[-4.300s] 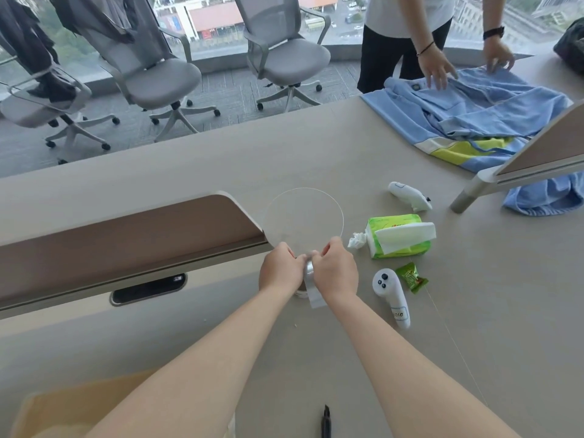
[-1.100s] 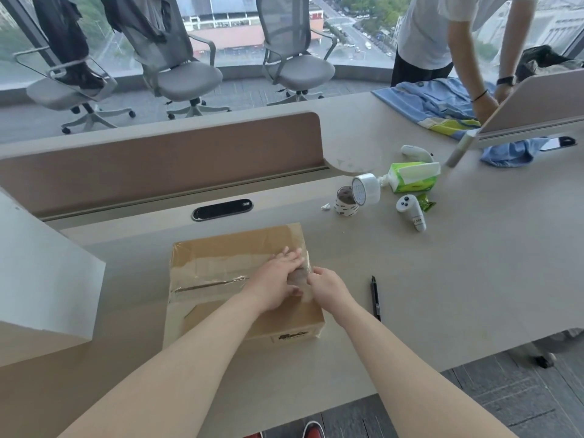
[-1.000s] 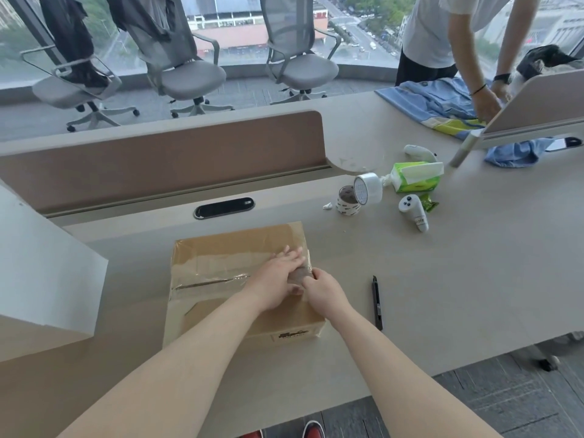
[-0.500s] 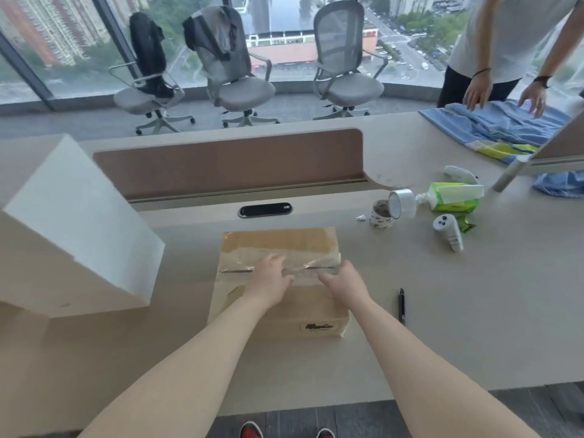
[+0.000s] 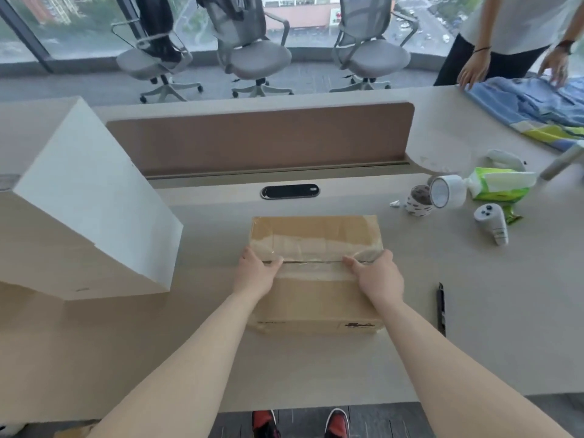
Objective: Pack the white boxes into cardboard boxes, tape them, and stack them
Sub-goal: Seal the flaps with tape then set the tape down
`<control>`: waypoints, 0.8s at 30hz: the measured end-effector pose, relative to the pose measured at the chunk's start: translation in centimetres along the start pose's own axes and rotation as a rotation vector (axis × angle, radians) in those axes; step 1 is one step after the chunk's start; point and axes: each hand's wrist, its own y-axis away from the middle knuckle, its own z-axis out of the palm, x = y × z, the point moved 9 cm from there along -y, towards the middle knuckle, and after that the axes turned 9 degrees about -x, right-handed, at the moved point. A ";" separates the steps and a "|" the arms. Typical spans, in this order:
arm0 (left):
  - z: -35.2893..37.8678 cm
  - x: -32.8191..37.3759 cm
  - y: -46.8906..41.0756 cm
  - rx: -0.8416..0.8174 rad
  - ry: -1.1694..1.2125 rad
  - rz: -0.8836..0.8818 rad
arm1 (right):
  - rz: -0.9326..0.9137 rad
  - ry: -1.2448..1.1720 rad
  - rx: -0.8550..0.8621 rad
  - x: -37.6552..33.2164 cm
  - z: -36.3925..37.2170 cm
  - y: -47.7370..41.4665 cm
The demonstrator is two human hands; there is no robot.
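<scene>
A brown cardboard box (image 5: 316, 298) stands closed on the desk in front of me, with clear tape along its top seam. My left hand (image 5: 256, 275) grips its left top edge, thumb lying along the seam and fingers over the side. My right hand (image 5: 377, 278) grips the right top edge in the same way. A big white box (image 5: 94, 200) stands tilted at the left of the desk, apart from both hands.
A clear tape roll (image 5: 447, 191) leans on a second roll (image 5: 417, 201) at the right, beside a green tissue pack (image 5: 497, 184) and a white controller (image 5: 493, 224). A black pen (image 5: 441, 308) lies right of the box. A brown divider (image 5: 259, 137) runs behind. Another person's hand (image 5: 474, 69) is on blue clothing (image 5: 537, 104) far right.
My hands left the tape roll and pressed tape onto the box top. In the last half second they slid apart from the middle of the seam to the box's left and right edges.
</scene>
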 end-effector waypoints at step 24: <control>0.5 -2.5 -1.0 -0.055 0.132 -0.042 | 0.141 0.054 -0.102 0.1 0.1 0.5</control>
